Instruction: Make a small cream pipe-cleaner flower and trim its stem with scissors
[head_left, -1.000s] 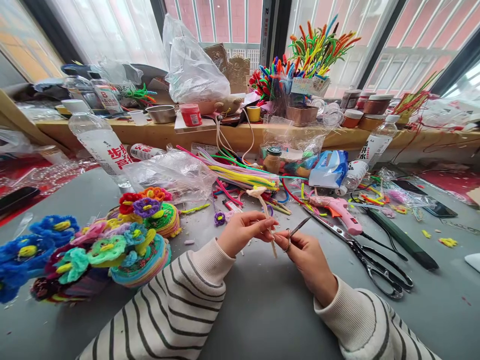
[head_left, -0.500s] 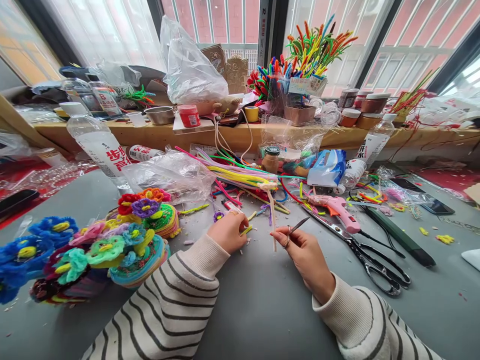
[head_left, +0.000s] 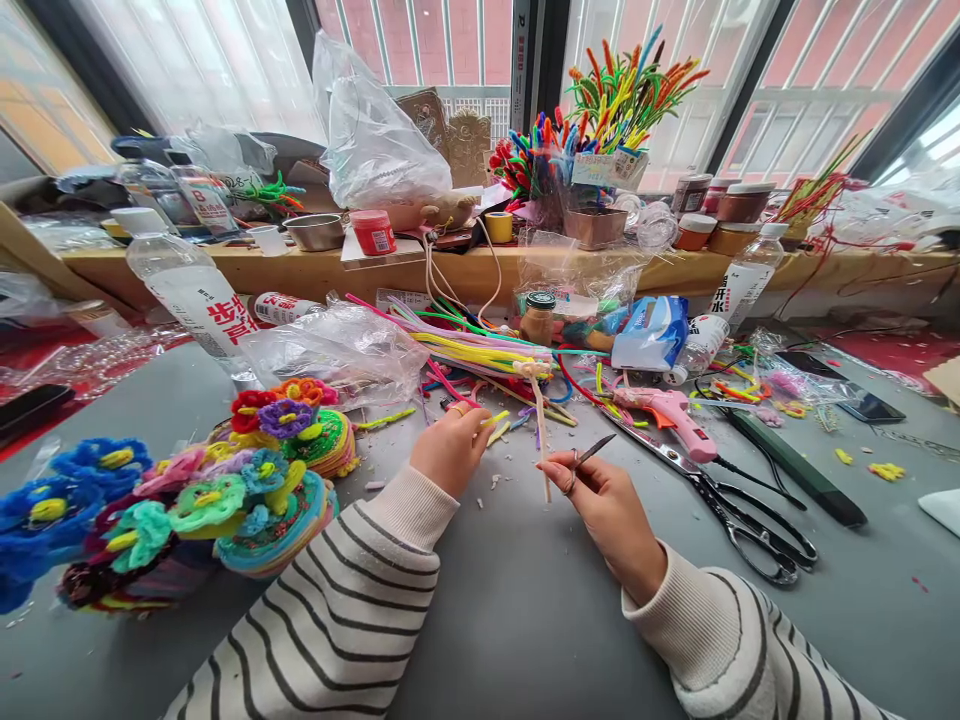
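Observation:
My left hand (head_left: pixel 451 450) is closed above the grey table, a short yellow pipe cleaner piece (head_left: pixel 495 418) sticking out at its fingertips. My right hand (head_left: pixel 611 510) pinches the lower end of a pale stem (head_left: pixel 543 440), which has a cream fuzzy flower (head_left: pixel 534 370) at its top. The same hand keeps small scissors (head_left: pixel 595 449) tucked in its fingers, with the dark blade pointing up and right. Beyond both hands lies a bundle of pipe cleaners (head_left: pixel 480 350) in yellow, lilac and other colours. Short offcuts are strewn between the hands.
Fuzzy flower pots (head_left: pixel 277 520) stand at the left. Large scissors (head_left: pixel 720 500), a pink glue gun (head_left: pixel 671 415) and a dark green tool (head_left: pixel 799 470) lie at the right. Bottles, such as one clear bottle (head_left: pixel 187 290), stand before the wooden ledge (head_left: pixel 292 268).
My left hand has shifted slightly away from me, and the yellow piece at its fingertips has risen with it. My right hand still holds the stem and small scissors.

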